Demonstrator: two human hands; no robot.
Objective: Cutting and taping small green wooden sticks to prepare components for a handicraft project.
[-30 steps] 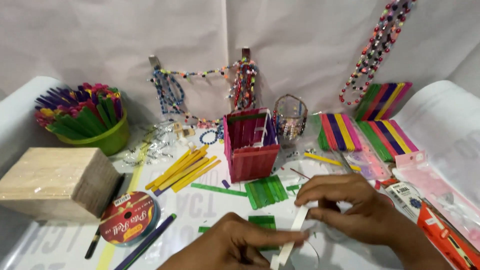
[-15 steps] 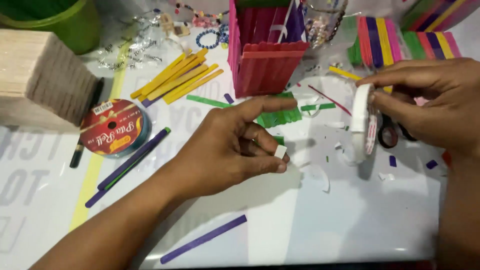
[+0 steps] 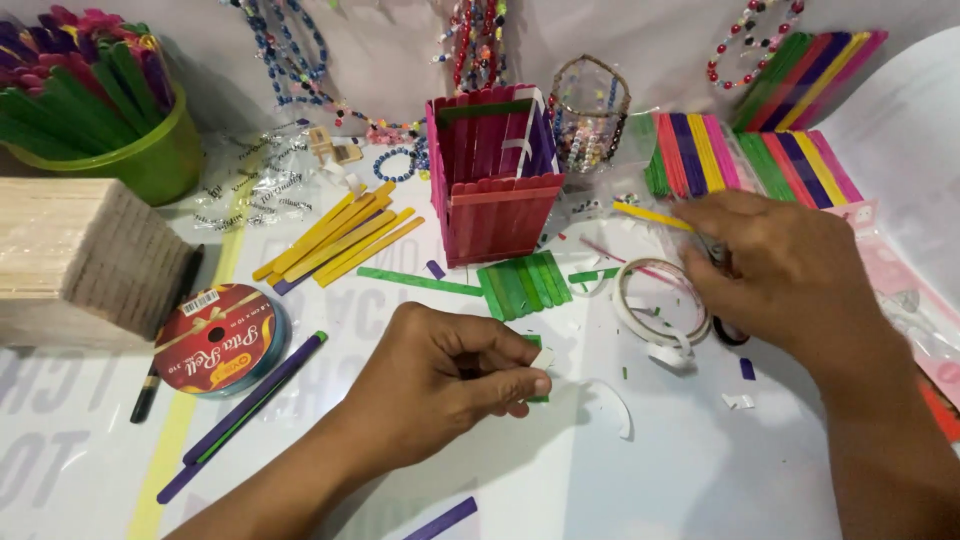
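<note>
left hand (image 3: pixel 440 385): thumb and forefinger pinched shut on a small white scrap (image 3: pixel 542 357), other fingers curled under; a bit of green stick (image 3: pixel 537 397) shows just beneath the fingertips. the hand sits near the middle of the table (image 3: pixel 620 480), toward the near edge.

right hand (image 3: pixel 785 275): palm down, fingers bent and reaching toward the tape ring (image 3: pixel 658 300), a white roll lying flat just left of the fingertips. cannot tell whether the fingers grip anything; they hide what is under them. a yellow stick (image 3: pixel 650 215) pokes out past the fingertips.

around the hands: a curved white strip (image 3: pixel 612 402) lies just right of the left hand, small white and purple scraps scattered near it. a row of green sticks (image 3: pixel 523 285) lies side by side between the hands and the pink stick box (image 3: pixel 495 190), which stands upright at the table's middle.

further out: loose yellow sticks (image 3: pixel 335 240) left of the box; a red ribbon spool (image 3: pixel 215 340) and a purple stick (image 3: pixel 255 415) toward the left edge; a block of plain wooden sticks (image 3: pixel 80 255) at the left edge; a green cup (image 3: pixel 160 160) of coloured sticks in the far left corner; fanned striped sticks (image 3: pixel 740 155) toward the far right; bead strings (image 3: pixel 290 50) along the far edge.
</note>
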